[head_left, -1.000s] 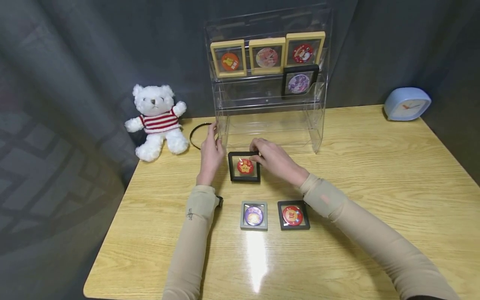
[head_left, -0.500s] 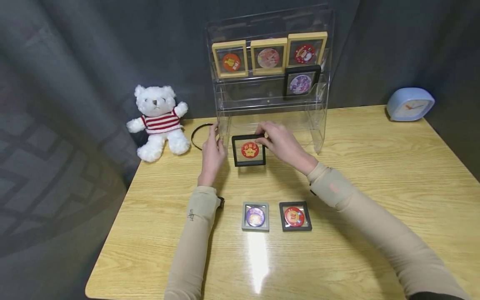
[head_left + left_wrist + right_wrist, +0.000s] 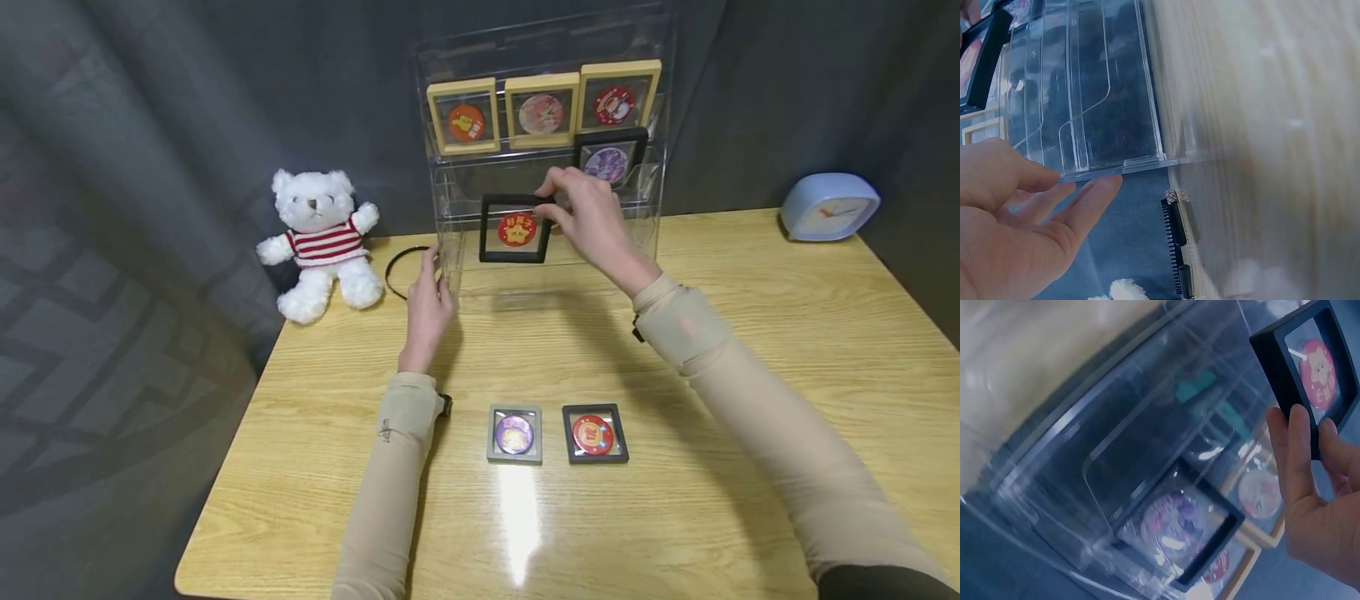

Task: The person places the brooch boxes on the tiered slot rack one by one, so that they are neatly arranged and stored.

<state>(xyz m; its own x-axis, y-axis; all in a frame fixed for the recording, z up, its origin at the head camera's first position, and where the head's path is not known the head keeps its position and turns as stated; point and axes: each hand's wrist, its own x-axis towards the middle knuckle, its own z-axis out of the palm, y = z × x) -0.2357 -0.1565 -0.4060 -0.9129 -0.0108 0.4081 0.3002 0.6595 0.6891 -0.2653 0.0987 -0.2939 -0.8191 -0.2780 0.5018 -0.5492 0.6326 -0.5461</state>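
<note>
My right hand (image 3: 592, 212) pinches the upper right corner of a black square frame (image 3: 484, 242) and holds it raised in front of the clear display rack (image 3: 525, 287). A round red badge with a yellow star (image 3: 517, 229) sits inside this frame. In the right wrist view, the fingers and thumb hold the black frame (image 3: 1272, 359) by its edge. My left hand (image 3: 427, 312) touches the rack's left side. In the left wrist view, fairly straight fingertips (image 3: 1107, 185) rest against the clear side edge. Another black frame (image 3: 581, 154) with a purple badge stands in the middle tier, partly hidden by the right hand.
Yellow-framed badges (image 3: 465, 121) line the top tier. On the table (image 3: 720, 417) lie a grey frame (image 3: 514, 458) and a dark frame (image 3: 597, 458), each with a badge. A white teddy bear (image 3: 315, 225) and black hoop (image 3: 392, 271) are left; a blue clock (image 3: 795, 208) is right.
My right hand has lifted the black star-badge frame off the table and carried it up and slightly right, before the rack. The left hand has stayed at the rack's left side.
</note>
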